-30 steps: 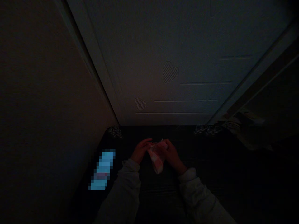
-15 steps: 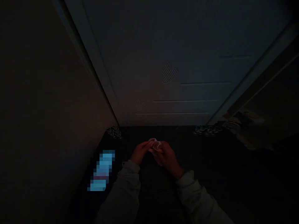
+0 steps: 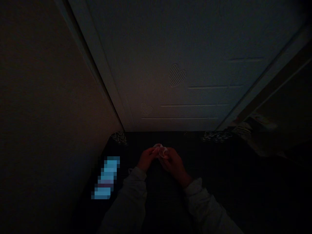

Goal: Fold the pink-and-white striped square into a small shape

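Note:
The room is very dark. My left hand [image 3: 145,160] and my right hand [image 3: 175,165] meet over a dark surface [image 3: 219,169], both closed on a small pale pink-and-white cloth item [image 3: 160,150] bunched between the fingertips. Most of the cloth is hidden inside my right hand. Both arms wear light long sleeves.
A lit, blurred screen [image 3: 106,177] lies on the dark surface to the left of my left arm. A pale panel with heart patterns [image 3: 177,75] rises behind the surface. Small shiny objects [image 3: 119,137] sit at the back left and more of them [image 3: 215,136] at the back right. Clutter [image 3: 255,126] lies at right.
The pink-and-white cloth hung down below my hands a second ago; now it is gathered into a small bunch between my fingers. The hands have stayed in place.

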`<action>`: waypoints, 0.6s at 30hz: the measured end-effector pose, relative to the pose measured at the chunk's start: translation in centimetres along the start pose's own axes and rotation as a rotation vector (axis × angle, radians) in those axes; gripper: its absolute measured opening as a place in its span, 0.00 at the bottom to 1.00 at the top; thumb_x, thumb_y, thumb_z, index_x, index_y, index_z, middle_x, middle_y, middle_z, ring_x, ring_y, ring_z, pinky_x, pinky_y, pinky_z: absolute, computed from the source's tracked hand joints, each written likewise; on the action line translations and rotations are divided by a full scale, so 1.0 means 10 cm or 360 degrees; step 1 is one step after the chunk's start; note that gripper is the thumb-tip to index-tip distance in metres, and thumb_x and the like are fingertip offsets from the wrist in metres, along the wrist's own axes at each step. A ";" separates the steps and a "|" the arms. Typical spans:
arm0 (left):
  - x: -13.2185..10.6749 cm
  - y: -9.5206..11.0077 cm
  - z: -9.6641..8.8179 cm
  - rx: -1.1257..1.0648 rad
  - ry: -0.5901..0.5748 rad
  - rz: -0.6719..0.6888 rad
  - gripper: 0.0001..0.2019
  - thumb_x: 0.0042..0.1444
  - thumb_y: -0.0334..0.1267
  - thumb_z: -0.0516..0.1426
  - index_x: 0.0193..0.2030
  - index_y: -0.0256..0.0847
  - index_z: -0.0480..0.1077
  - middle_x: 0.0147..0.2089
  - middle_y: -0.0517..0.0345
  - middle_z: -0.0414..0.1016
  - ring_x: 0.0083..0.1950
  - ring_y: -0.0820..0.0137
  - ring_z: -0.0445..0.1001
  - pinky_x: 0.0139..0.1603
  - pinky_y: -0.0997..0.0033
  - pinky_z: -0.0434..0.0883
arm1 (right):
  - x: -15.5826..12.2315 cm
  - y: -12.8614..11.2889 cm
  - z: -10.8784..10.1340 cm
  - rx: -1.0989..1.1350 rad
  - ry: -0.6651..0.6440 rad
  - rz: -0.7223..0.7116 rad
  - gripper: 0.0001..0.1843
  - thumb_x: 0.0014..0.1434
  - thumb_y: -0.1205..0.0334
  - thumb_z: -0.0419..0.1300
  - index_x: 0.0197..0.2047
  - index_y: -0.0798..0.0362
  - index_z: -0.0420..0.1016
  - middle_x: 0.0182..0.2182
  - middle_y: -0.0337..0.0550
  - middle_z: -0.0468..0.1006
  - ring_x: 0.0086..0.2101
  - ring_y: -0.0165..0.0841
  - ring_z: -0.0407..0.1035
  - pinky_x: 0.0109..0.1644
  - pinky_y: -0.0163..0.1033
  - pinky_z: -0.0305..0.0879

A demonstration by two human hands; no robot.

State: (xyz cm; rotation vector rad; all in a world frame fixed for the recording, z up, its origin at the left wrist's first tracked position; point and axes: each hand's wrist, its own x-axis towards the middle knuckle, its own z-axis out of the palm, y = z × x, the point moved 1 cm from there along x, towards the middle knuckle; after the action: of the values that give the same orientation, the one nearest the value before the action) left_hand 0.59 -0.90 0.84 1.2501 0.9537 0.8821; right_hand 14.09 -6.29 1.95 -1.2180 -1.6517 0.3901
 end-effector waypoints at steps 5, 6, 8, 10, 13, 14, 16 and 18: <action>0.02 -0.02 -0.01 0.0057 0.0199 0.0068 0.16 0.44 0.47 0.57 0.34 0.35 0.72 0.34 0.54 0.75 0.36 0.68 0.71 0.39 0.69 0.66 | 0.00 0.00 0.01 0.0013 0.0016 0.0001 0.02 0.53 0.66 0.53 0.32 0.51 0.65 0.37 0.46 0.69 0.38 0.33 0.65 0.41 0.38 0.63; 0.02 -0.03 -0.01 0.0068 0.0232 0.0077 0.15 0.44 0.46 0.58 0.33 0.35 0.72 0.33 0.55 0.74 0.35 0.68 0.71 0.39 0.69 0.66 | 0.00 0.00 0.01 0.0025 0.0017 0.0015 0.02 0.53 0.66 0.53 0.32 0.51 0.65 0.37 0.45 0.69 0.38 0.33 0.65 0.40 0.38 0.63; 0.03 -0.04 -0.02 0.0083 0.0289 0.0094 0.14 0.43 0.45 0.58 0.32 0.36 0.71 0.33 0.55 0.74 0.35 0.68 0.71 0.38 0.69 0.66 | 0.00 0.00 0.02 0.0057 0.0022 0.0061 0.02 0.52 0.64 0.54 0.32 0.51 0.65 0.36 0.44 0.69 0.37 0.33 0.65 0.39 0.37 0.63; 0.02 -0.04 -0.03 0.0065 0.0327 0.0124 0.14 0.43 0.44 0.59 0.33 0.36 0.70 0.34 0.54 0.74 0.36 0.67 0.71 0.39 0.68 0.66 | 0.00 0.02 0.02 0.0077 0.0033 0.0139 0.02 0.53 0.63 0.54 0.32 0.51 0.65 0.34 0.43 0.70 0.35 0.32 0.65 0.39 0.37 0.63; 0.01 -0.01 -0.03 -0.0008 0.0352 0.0175 0.13 0.42 0.42 0.59 0.33 0.36 0.69 0.39 0.51 0.74 0.40 0.66 0.71 0.41 0.66 0.66 | -0.01 0.06 0.04 0.0083 0.0024 0.0269 0.04 0.53 0.61 0.55 0.32 0.52 0.66 0.31 0.42 0.70 0.33 0.32 0.65 0.38 0.37 0.62; 0.00 0.01 -0.03 -0.0032 0.0347 0.0178 0.13 0.42 0.42 0.60 0.34 0.36 0.69 0.40 0.51 0.74 0.41 0.65 0.71 0.42 0.66 0.65 | -0.01 0.07 0.04 0.0085 0.0020 0.0299 0.04 0.52 0.61 0.55 0.32 0.52 0.66 0.31 0.42 0.70 0.33 0.32 0.65 0.37 0.37 0.62; -0.01 0.02 -0.02 -0.0068 0.0326 0.0167 0.14 0.42 0.41 0.60 0.34 0.36 0.68 0.41 0.50 0.74 0.41 0.65 0.71 0.42 0.66 0.65 | -0.02 0.07 0.05 0.0089 0.0029 0.0346 0.05 0.52 0.60 0.55 0.32 0.53 0.66 0.30 0.41 0.70 0.32 0.31 0.65 0.36 0.36 0.62; -0.01 0.02 -0.02 -0.0086 0.0310 0.0154 0.13 0.42 0.41 0.60 0.34 0.36 0.67 0.39 0.52 0.75 0.40 0.66 0.71 0.42 0.66 0.65 | -0.02 0.06 0.04 0.0091 0.0052 0.0384 0.06 0.53 0.59 0.55 0.31 0.53 0.65 0.28 0.40 0.70 0.31 0.31 0.65 0.35 0.35 0.61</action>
State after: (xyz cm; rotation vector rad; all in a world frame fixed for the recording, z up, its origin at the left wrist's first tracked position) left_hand 0.39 -0.88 1.04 1.1873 1.0223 1.1143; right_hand 14.03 -6.06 1.23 -1.3777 -1.4598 0.5596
